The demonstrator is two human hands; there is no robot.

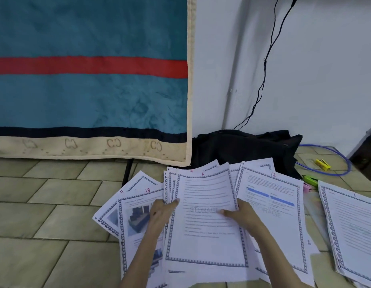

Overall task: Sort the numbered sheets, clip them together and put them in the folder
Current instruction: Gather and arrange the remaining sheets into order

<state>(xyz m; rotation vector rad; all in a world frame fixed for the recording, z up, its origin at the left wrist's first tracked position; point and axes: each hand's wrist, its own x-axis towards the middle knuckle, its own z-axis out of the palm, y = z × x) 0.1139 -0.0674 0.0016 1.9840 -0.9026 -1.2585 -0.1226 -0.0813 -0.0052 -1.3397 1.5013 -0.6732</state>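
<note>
A teal blanket [89,80] is hanging above the tiled floor [45,215], where numbered sheets [270,204] are lying fanned out. The left hand [161,213] and right hand [240,215] are each pinching an edge of the sheet marked 6 [205,221], held over the spread. A separate stack [355,231] is lying at right, beside green and pink clips [310,181].

Light was even & soft, fairly bright; faint shadow streaks ran down the white wall [305,80]; wide-angle bend showed at edges; print on sheets [203,215] was blurred, mostly unreadable; no glare.
</note>
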